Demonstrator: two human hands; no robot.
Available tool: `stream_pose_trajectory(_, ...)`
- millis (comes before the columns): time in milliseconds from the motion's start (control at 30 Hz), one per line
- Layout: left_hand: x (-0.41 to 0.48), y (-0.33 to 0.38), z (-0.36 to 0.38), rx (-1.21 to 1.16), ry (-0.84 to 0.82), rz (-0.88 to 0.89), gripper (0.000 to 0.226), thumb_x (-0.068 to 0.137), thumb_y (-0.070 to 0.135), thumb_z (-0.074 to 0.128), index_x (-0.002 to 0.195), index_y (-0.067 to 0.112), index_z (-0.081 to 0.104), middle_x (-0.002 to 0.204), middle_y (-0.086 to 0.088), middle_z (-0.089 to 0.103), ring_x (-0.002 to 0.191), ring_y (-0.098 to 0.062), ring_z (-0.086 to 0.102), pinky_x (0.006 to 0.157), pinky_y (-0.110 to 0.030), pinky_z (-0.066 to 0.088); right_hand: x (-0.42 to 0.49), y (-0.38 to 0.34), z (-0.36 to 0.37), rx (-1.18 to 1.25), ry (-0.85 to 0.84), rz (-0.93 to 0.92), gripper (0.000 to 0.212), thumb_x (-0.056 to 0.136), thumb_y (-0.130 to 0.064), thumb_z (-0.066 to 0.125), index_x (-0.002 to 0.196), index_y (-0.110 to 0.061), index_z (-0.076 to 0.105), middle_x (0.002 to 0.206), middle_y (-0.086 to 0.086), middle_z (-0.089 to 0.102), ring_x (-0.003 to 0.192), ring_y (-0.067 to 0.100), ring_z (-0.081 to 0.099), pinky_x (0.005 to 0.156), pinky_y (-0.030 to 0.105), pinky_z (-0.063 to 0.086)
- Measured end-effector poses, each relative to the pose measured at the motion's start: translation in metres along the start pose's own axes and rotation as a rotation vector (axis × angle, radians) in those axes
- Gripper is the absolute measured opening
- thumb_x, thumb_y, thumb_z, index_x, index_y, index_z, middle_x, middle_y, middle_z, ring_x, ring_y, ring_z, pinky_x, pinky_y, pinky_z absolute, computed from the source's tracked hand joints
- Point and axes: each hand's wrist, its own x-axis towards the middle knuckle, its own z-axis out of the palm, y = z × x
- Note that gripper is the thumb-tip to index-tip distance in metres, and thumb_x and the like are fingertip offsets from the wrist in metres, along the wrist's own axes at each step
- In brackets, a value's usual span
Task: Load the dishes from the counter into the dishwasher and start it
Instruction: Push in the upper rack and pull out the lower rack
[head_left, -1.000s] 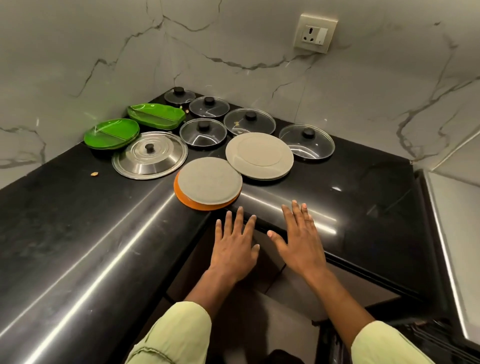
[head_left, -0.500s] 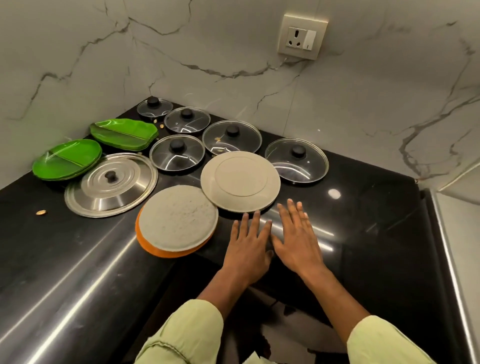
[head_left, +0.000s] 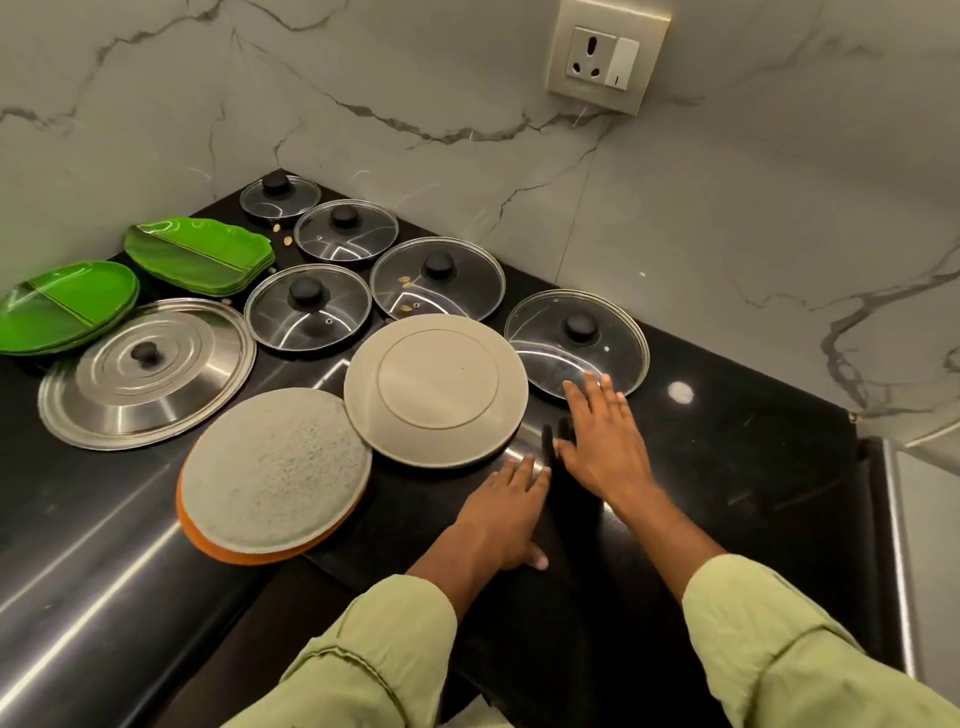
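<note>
1. Two pale green sleeves (head_left: 779, 639) enter from the near edge, reaching over the black counter (head_left: 727, 467).
2. The left hand (head_left: 498, 519) lies palm down, low over the counter. Its fingers are straight and released, grasping nothing, with the tips just short of the near rim of the inverted beige plate (head_left: 436, 389).
3. The right hand (head_left: 602, 441) is palm down, just beside the left and further forward. Its fingers are extended, slightly spread and released. The tips overlap the near rim of the largest glass lid (head_left: 576, 338); contact cannot be confirmed.
4. Left of the hands, a grey plate (head_left: 275, 467) rests face down on an orange plate (head_left: 234, 551) at the counter's front edge. The beige plate's rim overlaps the grey plate's right side.
5. Further left lies a steel lid (head_left: 145, 371), knob up.
6. Behind these, knobs up:
   - the left glass lid (head_left: 307, 306);
   - the mid-size glass lid (head_left: 437, 278), with a few seeds on it;
   - the rear glass lid (head_left: 345, 228);
   - the corner glass lid (head_left: 279, 195).
7. At far left sit two stacks of green divided plates: the near green stack (head_left: 62, 306) and the far green stack (head_left: 200, 254).
8. The marble wall (head_left: 467, 78) carries a socket (head_left: 605, 57).
</note>
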Motion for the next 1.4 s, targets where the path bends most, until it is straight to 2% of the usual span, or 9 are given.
stream_pose_trajectory(133,0.02,0.002,-0.011,0.078,-0.143,-0.014,0.124,0.078,0.041,0.081,0.158,0.01,-0.008,0.164,-0.015,-0.017,0.151,-0.036,-0.013,0.123,-0.049,0.002,0.035,0.011,0.0,-0.099,-0.068,-0.054,0.089,0.091,-0.041,0.064,0.156,-0.021,0.007,0.164,0.009,0.001,0.151,0.028,-0.004,0.123,0.042,0.003)
stream_pose_trajectory(267,0.033,0.012,-0.016,0.153,-0.204,-0.066,0.133,0.074,0.04,0.085,0.156,0.008,-0.015,0.162,-0.014,-0.023,0.15,-0.038,-0.014,0.122,-0.054,0.006,0.068,0.016,-0.007,-0.137,-0.102,-0.088,0.09,0.084,-0.042,0.072,0.153,-0.021,0.018,0.164,0.009,0.007,0.15,0.031,0.007,0.121,0.048,0.017)
stream_pose_trajectory(567,0.038,0.015,-0.016,0.181,-0.256,-0.099,0.135,0.075,0.04,0.084,0.154,0.009,-0.02,0.159,-0.013,-0.031,0.148,-0.038,-0.018,0.122,-0.054,0.007,0.098,0.024,-0.02,-0.252,-0.14,-0.202,0.08,0.078,-0.043,0.076,0.142,-0.02,0.033,0.15,0.013,0.031,0.13,0.038,0.041,0.1,0.052,0.043)
stream_pose_trajectory(633,0.038,0.016,-0.016,0.186,-0.259,-0.106,0.135,0.075,0.039,0.084,0.154,0.008,-0.021,0.159,-0.014,-0.031,0.148,-0.038,-0.018,0.122,-0.054,0.006,0.098,0.022,-0.019,-0.299,-0.13,-0.259,0.078,0.079,-0.039,0.074,0.142,-0.02,0.031,0.152,0.013,0.028,0.132,0.039,0.039,0.101,0.053,0.042)
stream_pose_trajectory(767,0.039,0.017,-0.017,0.197,-0.267,-0.123,0.136,0.074,0.04,0.085,0.154,0.008,-0.021,0.16,-0.014,-0.03,0.148,-0.039,-0.018,0.122,-0.053,0.006,0.093,0.016,-0.012,-0.381,-0.151,-0.348,0.075,0.084,-0.027,0.068,0.145,-0.022,0.023,0.16,0.012,0.011,0.146,0.041,0.017,0.106,0.056,0.036)
stream_pose_trajectory(1067,0.037,0.017,-0.02,0.192,-0.268,-0.107,0.134,0.075,0.04,0.084,0.155,0.009,-0.019,0.161,-0.014,-0.027,0.149,-0.039,-0.017,0.122,-0.055,0.006,0.072,0.028,-0.01,-0.393,-0.227,-0.329,0.07,0.091,-0.015,0.061,0.145,-0.033,0.021,0.161,0.008,-0.018,0.144,0.052,0.01,0.099,0.064,0.043)
stream_pose_trajectory(1133,0.037,0.016,-0.021,0.193,-0.269,-0.103,0.133,0.075,0.04,0.084,0.155,0.009,-0.018,0.161,-0.014,-0.027,0.149,-0.039,-0.017,0.122,-0.055,0.006,0.067,0.029,-0.014,-0.406,-0.216,-0.364,0.066,0.093,-0.016,0.059,0.145,-0.036,0.022,0.16,0.007,-0.024,0.143,0.054,0.012,0.094,0.061,0.048)
stream_pose_trajectory(1300,0.037,0.016,-0.02,0.206,-0.275,-0.096,0.133,0.076,0.042,0.083,0.155,0.008,-0.019,0.16,-0.015,-0.028,0.148,-0.041,-0.017,0.122,-0.056,0.007,0.059,0.03,-0.029,-0.517,-0.166,-0.473,0.048,0.096,-0.016,0.057,0.137,-0.03,0.037,0.159,0.007,-0.027,0.14,0.057,0.017,0.083,0.056,0.055)
stream_pose_trajectory(1400,0.037,0.017,-0.02,0.201,-0.266,-0.093,0.133,0.076,0.042,0.083,0.155,0.009,-0.018,0.161,-0.014,-0.027,0.148,-0.041,-0.016,0.121,-0.055,0.007,0.06,0.029,-0.041,-0.584,-0.132,-0.404,0.033,0.098,-0.019,0.051,0.131,-0.017,0.047,0.162,0.016,-0.013,0.138,0.056,0.024,0.083,0.054,0.054)
